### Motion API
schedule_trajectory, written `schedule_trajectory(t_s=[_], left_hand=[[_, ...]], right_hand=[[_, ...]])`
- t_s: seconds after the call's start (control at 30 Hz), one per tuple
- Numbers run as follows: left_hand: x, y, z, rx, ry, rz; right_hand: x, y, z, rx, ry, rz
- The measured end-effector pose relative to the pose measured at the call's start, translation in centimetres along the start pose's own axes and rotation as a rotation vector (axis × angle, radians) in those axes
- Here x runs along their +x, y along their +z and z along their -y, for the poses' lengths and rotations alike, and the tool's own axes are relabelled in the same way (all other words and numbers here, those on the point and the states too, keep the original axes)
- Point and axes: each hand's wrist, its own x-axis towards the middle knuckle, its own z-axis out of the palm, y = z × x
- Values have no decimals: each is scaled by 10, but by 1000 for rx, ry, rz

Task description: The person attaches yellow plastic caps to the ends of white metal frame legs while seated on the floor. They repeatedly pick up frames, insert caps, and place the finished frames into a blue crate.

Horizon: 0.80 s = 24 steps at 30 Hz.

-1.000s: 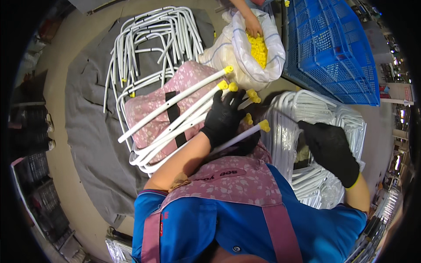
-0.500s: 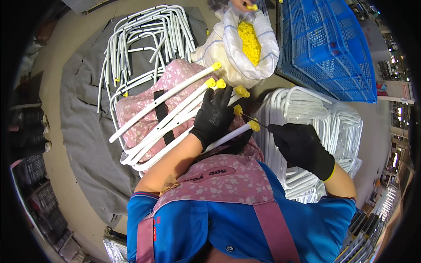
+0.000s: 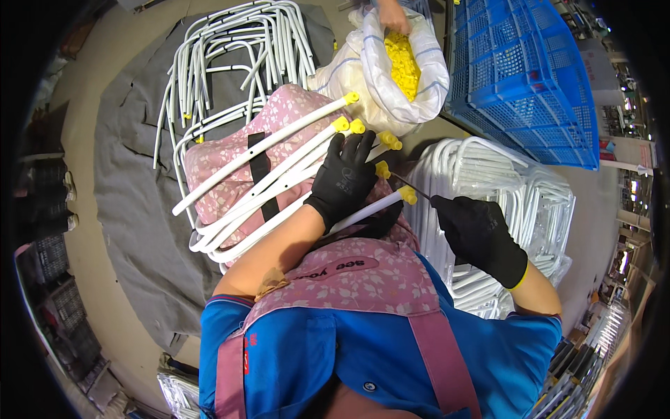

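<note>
Several white bent metal tubes (image 3: 276, 176) with yellow plastic end caps (image 3: 340, 124) lie across my lap on the pink floral apron. My left hand (image 3: 343, 176), in a black glove, is wrapped over the tubes just short of their capped ends. In its black glove with a yellow cuff, my right hand (image 3: 480, 236) grips a thin dark metal rod (image 3: 413, 186). The rod's far tip reaches a yellow cap (image 3: 382, 170) to the right of my left hand. Its handle end is hidden in my fist. Another capped tube (image 3: 370, 211) lies nearer my body.
An open white sack (image 3: 377, 77) of yellow caps stands ahead, with another person's hand (image 3: 395, 15) at it. Blue plastic crates (image 3: 520, 84) stand at far right. Plastic-wrapped white tubes (image 3: 481, 174) are stacked to the right. More bent tubes (image 3: 209, 63) lie on grey cloth (image 3: 139, 209).
The other person's hand has moved down to the yellow caps in the sack. My hands keep nearly the same places, with the rod still at the cap. The whole view has shifted slightly.
</note>
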Motion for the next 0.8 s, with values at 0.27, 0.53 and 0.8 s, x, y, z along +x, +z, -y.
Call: schedule_trajectory(t_s=[0.27,0.53,0.8], left_hand=[[-1,-1,0,39,-24,50],[-2,0,2,-58,-19,44],[-6,5,5,15,-14,81]], right_hand=[[8,6,-1,22,-53,-34],[30,21,24,-443,-236,30],[110,12,27,-707,-583,-276]])
